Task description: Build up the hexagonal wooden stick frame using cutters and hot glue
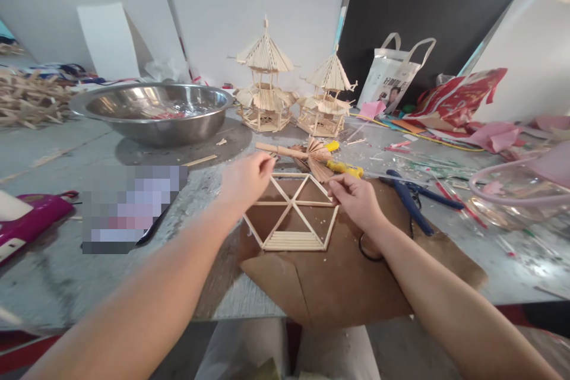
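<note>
A flat hexagonal frame of thin wooden sticks (291,204) lies on brown paper (338,285), with spokes meeting at its centre and several sticks filling its near section. Over the frame's upper left corner is my left hand (252,178), fingers pinched together; what they hold, if anything, is hidden. My right hand (354,193) is at the frame's upper right edge, its thumb and forefinger closed near the end of a stick; whether something small is between them is unclear. Just behind the frame is a fan-like bundle of brown strips (314,154).
Two stick pagodas (266,101) (327,98) stand behind. A metal basin (164,124) and blurred phone (138,208) are left, beside a magenta glue gun (33,219). Blue pliers (412,202), yellow-handled tools (345,168), a white bag (387,77) and scraps lie right.
</note>
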`<state>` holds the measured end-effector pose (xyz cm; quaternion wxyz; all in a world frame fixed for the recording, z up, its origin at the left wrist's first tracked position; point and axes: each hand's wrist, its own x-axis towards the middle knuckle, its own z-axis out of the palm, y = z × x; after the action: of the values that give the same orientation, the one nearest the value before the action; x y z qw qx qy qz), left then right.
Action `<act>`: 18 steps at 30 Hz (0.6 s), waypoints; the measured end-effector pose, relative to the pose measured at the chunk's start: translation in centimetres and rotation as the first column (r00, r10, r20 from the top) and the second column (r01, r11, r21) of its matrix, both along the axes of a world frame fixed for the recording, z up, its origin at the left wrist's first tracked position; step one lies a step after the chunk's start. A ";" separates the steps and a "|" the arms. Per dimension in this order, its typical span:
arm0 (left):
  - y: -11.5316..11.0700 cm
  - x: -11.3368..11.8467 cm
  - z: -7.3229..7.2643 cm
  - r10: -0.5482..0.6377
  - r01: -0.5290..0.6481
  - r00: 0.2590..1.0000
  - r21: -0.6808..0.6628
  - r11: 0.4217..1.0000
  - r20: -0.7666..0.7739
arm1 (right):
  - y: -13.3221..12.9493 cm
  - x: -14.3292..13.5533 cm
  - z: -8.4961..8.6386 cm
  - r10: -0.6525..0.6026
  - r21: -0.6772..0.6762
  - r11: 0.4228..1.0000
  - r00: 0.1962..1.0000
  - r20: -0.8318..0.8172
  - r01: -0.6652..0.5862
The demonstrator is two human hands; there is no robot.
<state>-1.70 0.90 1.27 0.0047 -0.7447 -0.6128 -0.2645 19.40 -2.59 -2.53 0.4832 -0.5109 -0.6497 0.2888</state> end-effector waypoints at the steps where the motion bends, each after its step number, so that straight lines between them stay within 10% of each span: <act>1: 0.7 -0.8 0.0 0.091 -0.093 0.993 -0.037 0.995 -0.072 | 0.2 0.3 0.0 -0.043 0.016 0.999 0.999 0.009 0.043; 11: 4.0 -5.3 -1.1 0.356 -0.418 0.901 -0.270 0.867 -0.249 | 1.5 2.3 0.1 -0.306 0.152 0.940 0.951 -0.031 0.307; 18: 3.8 -5.3 -1.2 0.537 -0.542 0.840 -0.177 0.821 -0.079 | 2.6 3.6 -0.1 -0.394 0.127 0.871 0.831 -0.393 0.474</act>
<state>-7.05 4.71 0.07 0.0149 -0.5411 -0.8208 -0.1823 22.96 0.03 -2.59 0.6987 -0.5284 -0.4455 0.1846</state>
